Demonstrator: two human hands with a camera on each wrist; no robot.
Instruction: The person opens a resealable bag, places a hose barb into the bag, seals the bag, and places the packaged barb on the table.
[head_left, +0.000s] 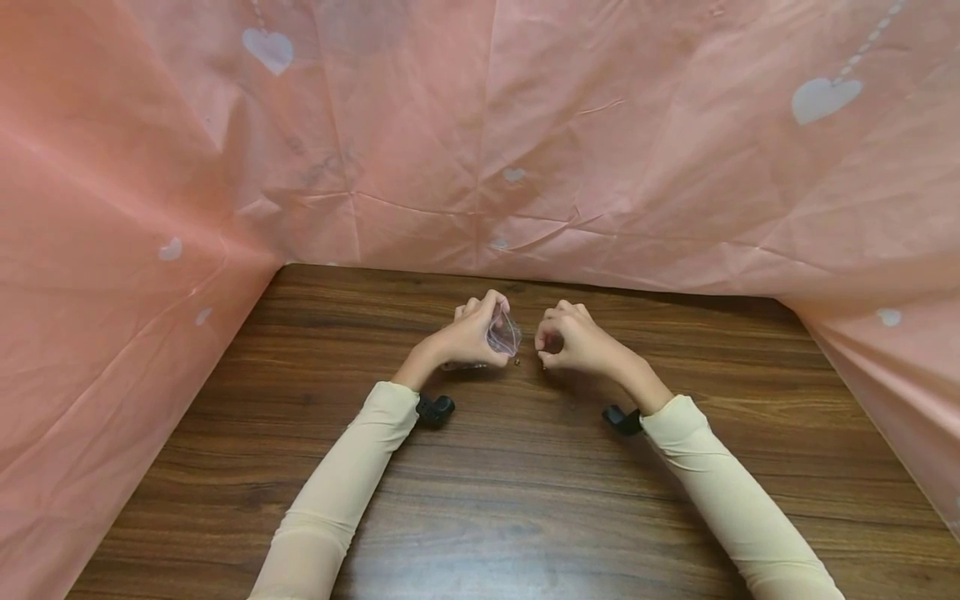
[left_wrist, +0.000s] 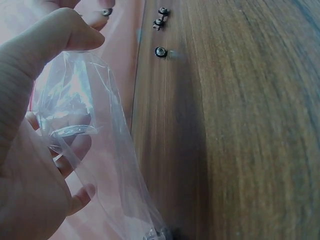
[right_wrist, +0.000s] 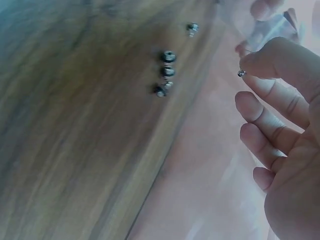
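Note:
A clear plastic bag (head_left: 505, 335) is gripped by my left hand (head_left: 468, 335), thumb on one side and fingers on the other, its mouth held apart toward the right. In the left wrist view, small shiny items lie in the bag's low corner (left_wrist: 156, 234). My right hand (head_left: 581, 340), just right of the bag, pinches a tiny metallic bead-like piece (right_wrist: 241, 73) between thumb and forefinger; its other fingers are loosely bent. Several similar dark-and-silver pieces (right_wrist: 168, 57) lie on the table between the hands, one (left_wrist: 160, 51) apart from the others. Their exact kind is too small to tell.
The brown wood-grain table (head_left: 480, 483) spreads around both hands. Pink sheeting (head_left: 420, 150) with pale hearts hangs along its back and sides. Dark wrist cameras, one on the left wrist (head_left: 436, 410) and one on the right (head_left: 622, 420), jut inward from the sleeves.

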